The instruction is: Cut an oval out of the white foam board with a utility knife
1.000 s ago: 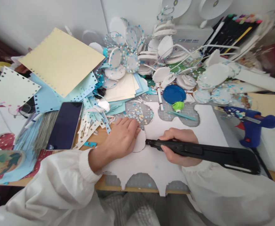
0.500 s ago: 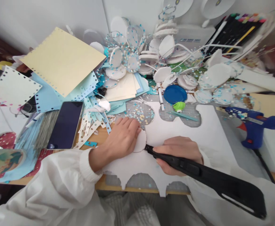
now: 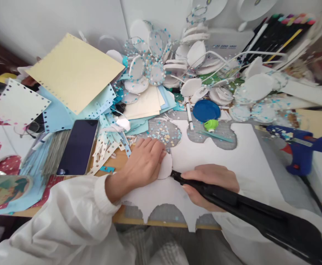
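My left hand (image 3: pixel 147 162) presses down on a white disc (image 3: pixel 166 166), its fingers bent and close together, the thumb hidden. Beneath the disc lies a white board (image 3: pixel 216 156), with round bites cut out of its edges. Wrapped round a long black utility knife (image 3: pixel 232 200), my right hand (image 3: pixel 216 180) keeps the knife's tip against the right lower rim of the disc. The blade is too small to make out. A grey cutting mat (image 3: pixel 166 213) shows under the board.
A phone (image 3: pixel 79 147) lies left, beside paper strips (image 3: pixel 108 147). A blue glue gun (image 3: pixel 301 147) rests at the right. Behind the board are a blue lid (image 3: pixel 206 110), a green gadget (image 3: pixel 211 125), a white marker (image 3: pixel 189 114) and piled white discs (image 3: pixel 174 66).
The knife's handle end has swung slightly down and to the right, and my right hand has shifted a little the same way. My left hand stays on the disc.
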A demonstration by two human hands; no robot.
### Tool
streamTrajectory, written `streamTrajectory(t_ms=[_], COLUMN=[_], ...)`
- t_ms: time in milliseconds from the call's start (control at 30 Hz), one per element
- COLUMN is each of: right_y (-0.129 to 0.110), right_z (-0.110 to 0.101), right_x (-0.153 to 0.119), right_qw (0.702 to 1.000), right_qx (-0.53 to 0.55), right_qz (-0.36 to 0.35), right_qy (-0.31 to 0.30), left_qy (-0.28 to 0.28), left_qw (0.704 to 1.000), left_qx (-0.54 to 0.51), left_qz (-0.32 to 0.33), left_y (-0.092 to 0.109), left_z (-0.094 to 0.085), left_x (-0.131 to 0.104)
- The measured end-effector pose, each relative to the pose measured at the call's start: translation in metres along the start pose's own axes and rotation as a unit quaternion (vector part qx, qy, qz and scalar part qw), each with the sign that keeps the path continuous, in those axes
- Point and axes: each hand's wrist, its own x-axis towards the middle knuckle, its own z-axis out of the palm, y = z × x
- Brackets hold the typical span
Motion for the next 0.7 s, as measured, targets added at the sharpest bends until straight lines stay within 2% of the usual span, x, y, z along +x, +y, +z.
streamTrajectory(t_ms=[100,267,567,700], right_y=[-0.0016,-0.0024,-0.0049,0.0014], right_z=[0.0009,0.0015,0.0038,0.0043], right_x=[0.0008,0.0008,-0.0032,-0.0019], right_qw=[0.999,0.99,0.984,0.969], right_qx=[-0.01,-0.074,-0.119,-0.146], right_qz=[-0.033,-0.118,-0.134,-0.186], right_qy=[0.004,-0.024,-0.023,-0.067], left_qy=[0.001,0.001,-0.012,-0.01], left_qw=[1.0,1.0,1.0,1.0], left_qx=[-0.006,-0.018,-0.018,-0.02], left_qz=[-0.002,-0.002,-0.012,-0.01], left_y=[0.0004,0.0,-0.0001,-0.0012], left_z=[-0.0003,0.0003,-0.0003,0.0009], left_x=[0.0,-0.0001,-0.0001,-0.0002])
